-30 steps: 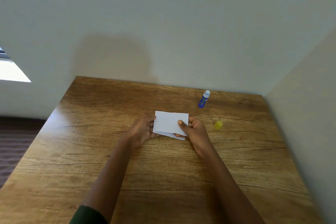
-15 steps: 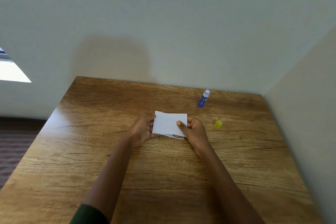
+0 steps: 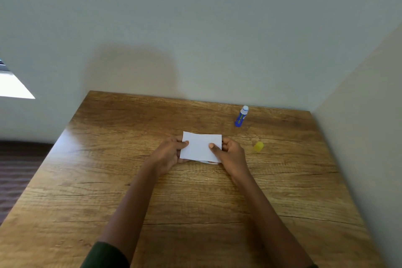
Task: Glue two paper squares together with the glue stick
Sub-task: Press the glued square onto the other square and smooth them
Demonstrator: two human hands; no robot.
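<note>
Hands pinching paper squares [image 3: 201,147] — left hand [image 3: 168,153], right hand [image 3: 230,154]

Beneath the top paper square [image 3: 201,147] I see only a sliver of the second sheet [image 3: 206,161], my fingers behind it are hidden, the glue stick [image 3: 241,116] label beyond it is too small to read

We see soft, even daylight from a bright window [image 3: 13,87] at left, a broad faint shadow on the wall [image 3: 134,67], mild glare on the bench [image 3: 71,137] edge, and wide-angle bending at the borders.
</note>
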